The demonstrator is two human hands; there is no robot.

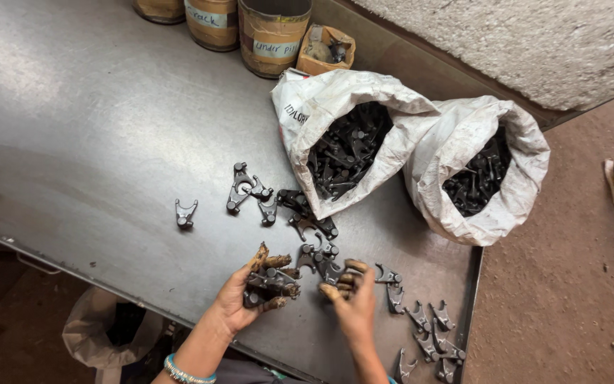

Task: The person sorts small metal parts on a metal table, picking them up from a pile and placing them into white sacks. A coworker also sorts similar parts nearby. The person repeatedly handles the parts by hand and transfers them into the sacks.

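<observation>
A bunch of small dark metal fork-shaped parts (271, 283) sits in the left hand (250, 299), at the near edge of a grey metal desk (94, 121). The left fingers, smeared with brown grime, are curled around the bunch and grasp it. The right hand (353, 302) is just beside it, palm down, its fingers (342, 281) bent over more loose parts on the desk; whether they actually pinch one cannot be told. A beaded blue bracelet (187, 372) circles the left wrist.

More of the same dark parts lie scattered in a trail (300, 213) from the hands up toward the sacks, with 1 single part (185, 213) lying apart to the left and a small group (431, 334) near the desk's right corner.

Behind the trail stand 2 white woven sacks, both open and full of dark parts: the left sack (321, 107) carries black printing on its side, and the right sack (463, 206) sits at the desk's right edge. At the far edge are 3 round tins (271, 35) wrapped in brown tape with pale handwritten labels, and a small open brown carton (325, 50) beside them.

The desk is worn sheet steel with a dull shine. To the right is a reddish dirt floor (563, 284); a rough pale wall (534, 43) runs behind. A grey bag (104, 327) hangs below the desk's near edge.
</observation>
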